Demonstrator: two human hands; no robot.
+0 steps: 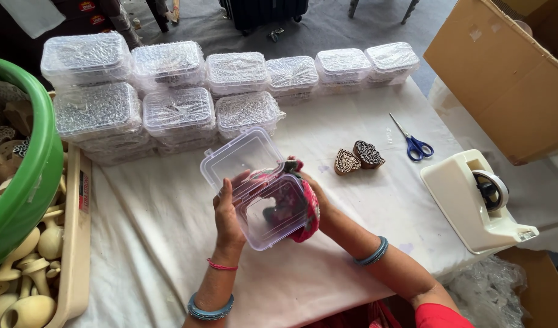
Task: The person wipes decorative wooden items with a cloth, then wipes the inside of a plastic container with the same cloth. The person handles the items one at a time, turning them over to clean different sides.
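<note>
Left hand: my left hand is wrapped around the near left side of a clear plastic box, fingers curled over its rim, holding it up above the table.
Right hand: my right hand sits behind the box on its right side, mostly hidden by a bundle of pink patterned cloth; I cannot tell how its fingers are set, only that it presses cloth and box together.
Box: tilted toward me, its hinged lid thrown open and pointing away; the cloth shows through the clear wall and bulges out over the right edge.
Table: covered with a white sheet.
Stacked boxes: a row of closed clear boxes wrapped in bubble film runs along the far edge, stacked two high on the left.
Wooden blocks: two carved stamp blocks lie touching each other just right of the open box.
Scissors: blue-handled scissors lie beyond the blocks, well apart from my hands.
Tape dispenser: a cream one stands at the right edge.
Left side: a green tub and a tray of pale wooden handles.
Right corner: a cardboard carton.
</note>
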